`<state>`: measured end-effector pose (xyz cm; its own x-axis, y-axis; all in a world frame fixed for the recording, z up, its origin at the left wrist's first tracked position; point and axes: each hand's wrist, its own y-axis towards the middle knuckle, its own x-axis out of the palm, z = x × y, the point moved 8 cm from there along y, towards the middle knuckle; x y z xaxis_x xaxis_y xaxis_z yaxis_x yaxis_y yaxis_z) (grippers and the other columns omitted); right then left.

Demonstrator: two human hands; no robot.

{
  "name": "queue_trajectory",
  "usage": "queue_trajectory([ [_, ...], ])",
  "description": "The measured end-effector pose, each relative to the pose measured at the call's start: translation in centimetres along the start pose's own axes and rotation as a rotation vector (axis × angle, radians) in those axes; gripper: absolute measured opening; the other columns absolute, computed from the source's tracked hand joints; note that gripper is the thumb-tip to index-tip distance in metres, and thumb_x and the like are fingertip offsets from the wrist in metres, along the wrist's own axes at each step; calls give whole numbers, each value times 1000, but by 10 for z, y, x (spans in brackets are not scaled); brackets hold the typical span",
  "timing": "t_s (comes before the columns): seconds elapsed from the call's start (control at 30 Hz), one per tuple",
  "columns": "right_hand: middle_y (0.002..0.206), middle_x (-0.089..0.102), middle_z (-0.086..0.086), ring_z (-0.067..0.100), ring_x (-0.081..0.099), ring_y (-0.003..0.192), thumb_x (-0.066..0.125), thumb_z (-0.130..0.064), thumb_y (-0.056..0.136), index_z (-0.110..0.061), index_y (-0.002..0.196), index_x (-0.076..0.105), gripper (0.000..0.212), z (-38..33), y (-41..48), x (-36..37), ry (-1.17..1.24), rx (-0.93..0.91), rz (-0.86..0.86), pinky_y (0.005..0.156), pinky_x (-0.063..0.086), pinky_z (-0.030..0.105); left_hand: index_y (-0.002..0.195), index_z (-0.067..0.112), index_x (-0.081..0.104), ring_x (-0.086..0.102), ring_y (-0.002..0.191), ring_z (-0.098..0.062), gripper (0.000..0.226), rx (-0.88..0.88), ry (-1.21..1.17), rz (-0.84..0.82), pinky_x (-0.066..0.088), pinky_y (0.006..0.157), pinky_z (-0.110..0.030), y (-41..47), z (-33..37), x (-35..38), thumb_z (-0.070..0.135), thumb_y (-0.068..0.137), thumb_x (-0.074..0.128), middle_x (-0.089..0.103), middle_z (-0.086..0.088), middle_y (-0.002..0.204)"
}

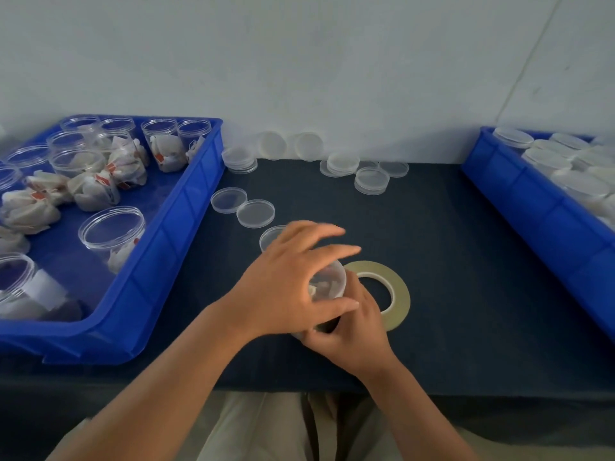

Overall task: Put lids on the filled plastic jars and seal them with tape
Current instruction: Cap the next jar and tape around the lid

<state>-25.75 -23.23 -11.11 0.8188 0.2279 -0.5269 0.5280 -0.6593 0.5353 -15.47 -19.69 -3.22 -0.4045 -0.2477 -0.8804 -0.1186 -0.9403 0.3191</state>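
The jar (329, 281) sits between the fingers of my left hand (283, 287) and right hand (352, 337). The tape roll (401, 296) lies just right of them, loose lids (255, 213) beyond, left bin (186, 227) and right bin (539, 207) well off to either side.

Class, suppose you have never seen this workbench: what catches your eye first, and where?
On the table, the left hand covers the top of a filled jar while the right hand grips it lower down. A tape roll lies flat just right of them. The left tray and right tray, both blue, hold more jars.
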Motion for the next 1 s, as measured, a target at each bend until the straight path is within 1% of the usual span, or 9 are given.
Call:
queue_trajectory([
  [0.17,122,49,-32,-4,61,102,72,-60,80,-36,140,41,72,2,-3,8,-46,108,-84,78,50,14,162,36,25,29,147,-9,99,-301,149,-147,35,110,-25,-20,2,14,90,79,34,29,13,162],
  [0.27,110,43,-46,-16,55,97,57,-63,84,-42,128,41,51,-3,-2,8,-142,110,-111,69,43,7,150,28,36,43,137,-17,106,-387,262,-79,45,110,-38,-17,23,20,96,70,17,44,4,148],
  [0.37,106,52,-44,-12,60,94,65,-55,81,-62,113,40,42,-7,0,2,-23,122,-114,67,47,7,108,37,57,54,103,-6,68,-284,281,81,47,93,-30,-4,33,14,91,77,31,56,17,109],
  [0.47,104,65,-23,4,68,94,78,-50,77,-42,122,56,50,-5,-3,4,52,115,-146,70,59,27,83,37,62,59,90,-1,31,-52,78,53,50,79,-25,-2,25,9,69,87,63,63,20,94],
  [0.57,111,65,-13,6,68,94,77,-56,78,-18,129,59,66,-5,-5,4,-20,66,-108,72,58,29,105,40,73,55,125,8,29,74,-93,-59,46,104,-20,-8,13,6,63,88,68,69,26,119],
  [0.67,120,61,-15,0,64,94,72,-61,82,-20,137,55,71,-13,-4,4,-105,54,-60,70,47,8,148,46,46,32,148,3,66,-90,50,9,32,119,-27,-17,2,6,75,88,54,42,24,156],
  [0.73,120,64,-9,2,64,91,61,-61,90,-20,136,56,61,-19,-4,3,-235,27,-17,67,32,0,154,42,30,38,145,-7,80,-339,115,51,42,111,-31,-27,-1,13,85,86,39,38,17,158],
  [0.8,113,70,-2,7,68,81,54,-55,92,-20,132,54,52,-23,-4,2,-305,0,12,66,31,3,150,37,38,50,132,-10,89,-473,155,109,48,99,-28,-29,5,18,94,82,28,49,13,146],
  [1.0,114,68,-2,12,69,81,66,-56,83,-12,132,61,66,-14,0,-1,-135,50,-82,65,55,27,119,21,74,69,102,-12,53,-282,139,314,52,84,-23,-19,13,8,61,92,54,73,6,115],
])
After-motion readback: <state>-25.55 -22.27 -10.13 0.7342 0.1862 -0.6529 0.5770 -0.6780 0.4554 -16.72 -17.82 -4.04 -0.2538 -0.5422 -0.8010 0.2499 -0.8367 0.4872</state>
